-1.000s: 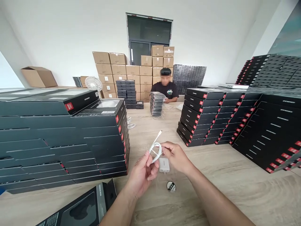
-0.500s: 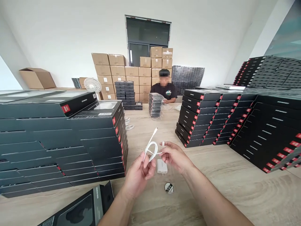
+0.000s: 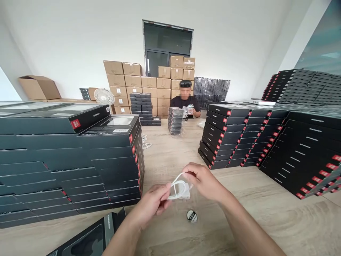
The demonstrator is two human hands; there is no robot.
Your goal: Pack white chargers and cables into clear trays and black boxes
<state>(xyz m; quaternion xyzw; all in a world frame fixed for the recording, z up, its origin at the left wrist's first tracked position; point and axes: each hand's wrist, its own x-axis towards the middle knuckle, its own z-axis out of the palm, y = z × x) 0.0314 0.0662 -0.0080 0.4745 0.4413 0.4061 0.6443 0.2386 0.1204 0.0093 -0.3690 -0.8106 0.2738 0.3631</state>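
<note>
Just above the table [image 3: 266, 213], left hand [image 3: 150, 206] and right hand [image 3: 206, 182] each pinch the white cable [image 3: 177, 186] in a narrow grip, coil stretched crosswise between them, white charger [image 3: 187, 195] right underneath.

My left hand [image 3: 151, 204] and right hand [image 3: 204, 179] cover the ends of the white cable [image 3: 176, 185] and half hide the white charger [image 3: 187, 195], the open black box [image 3: 87, 240] runs off the bottom edge, and the round sticker [image 3: 191, 215] has print too small to read.
</note>
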